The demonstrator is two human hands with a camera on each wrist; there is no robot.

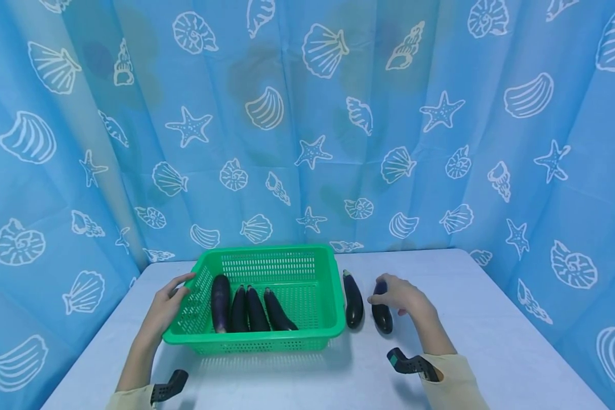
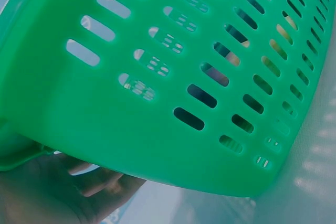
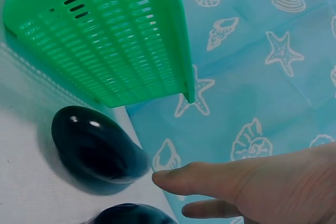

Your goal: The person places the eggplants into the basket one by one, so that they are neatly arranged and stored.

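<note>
A green plastic basket [image 1: 266, 337] stands on the table, with several dark purple eggplants [image 1: 256, 310] lying in its left half. My left hand [image 1: 161, 310] touches the basket's left rim with thumb and index finger; in the left wrist view its fingers show beyond the basket edge. Two more eggplants lie outside, to the right of the basket. The nearer one [image 1: 353, 302] lies close beside its wall. Over the upper part of the outer eggplant [image 1: 382, 319] is my right hand [image 1: 402, 293], thumb and fingers spread. In the right wrist view the thumb is extended.
A white cloth covers the table [image 1: 471, 302]. A blue curtain [image 1: 307, 114] with white shells and starfish hangs behind it and along both sides. Each wrist carries a black camera mount, the right one [image 1: 412, 364] close above the tabletop.
</note>
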